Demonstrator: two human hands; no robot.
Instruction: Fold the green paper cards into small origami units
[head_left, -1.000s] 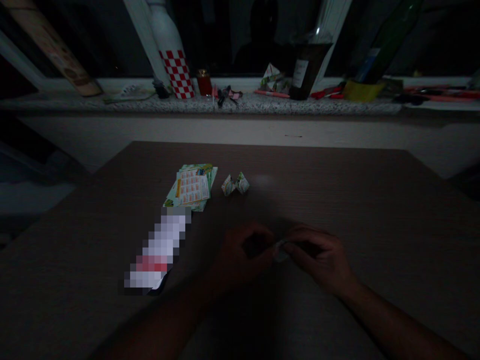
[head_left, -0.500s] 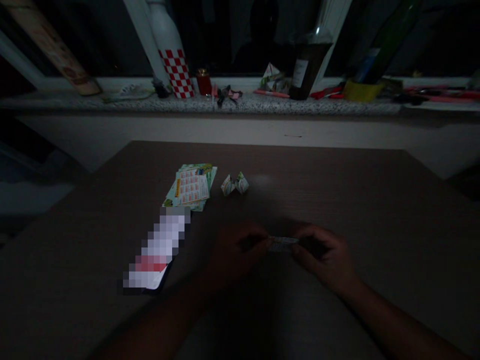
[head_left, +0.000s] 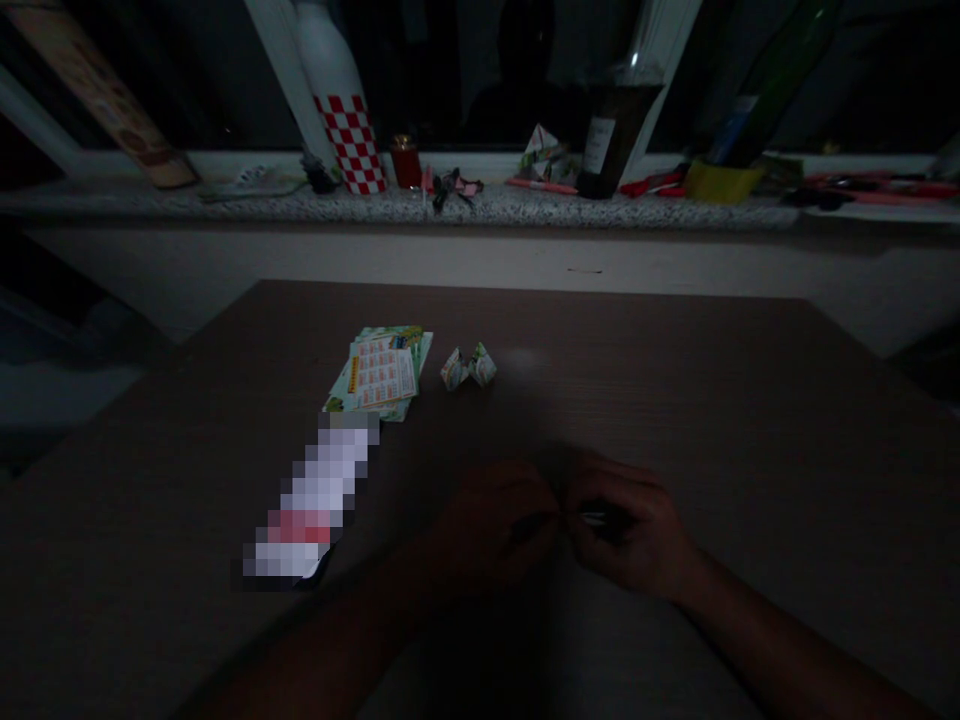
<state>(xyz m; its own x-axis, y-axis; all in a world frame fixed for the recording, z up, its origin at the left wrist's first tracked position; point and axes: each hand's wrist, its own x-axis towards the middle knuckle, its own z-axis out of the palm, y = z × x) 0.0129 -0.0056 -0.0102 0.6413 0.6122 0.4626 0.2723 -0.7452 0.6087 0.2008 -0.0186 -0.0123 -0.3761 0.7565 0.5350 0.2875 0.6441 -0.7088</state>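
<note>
Over the dark wooden table my left hand (head_left: 499,520) and my right hand (head_left: 630,520) meet, fingertips pinched together. Between them is a small folded piece of paper (head_left: 595,518); just a pale sliver of it shows inside the curl of my right fingers, and the rest is hidden. Beyond my hands stands a folded paper figure (head_left: 469,367) with two pointed halves and a printed pattern. To its left lies a stack of printed paper sheets (head_left: 382,370). A phone (head_left: 315,500) with a lit, blurred-out screen rests left of my left hand.
Behind the table runs a granite windowsill (head_left: 495,212). On it stand a red-and-white checkered bottle (head_left: 352,140), a small red jar (head_left: 406,162), a dark plastic cup (head_left: 607,140), another folded paper piece (head_left: 543,155) and a green bottle (head_left: 772,90) in a yellow holder.
My hands have come together, fingertips now touching. The folded paper, which showed as a strip between them, is mostly covered by my fingers. Things on the table stay put.
</note>
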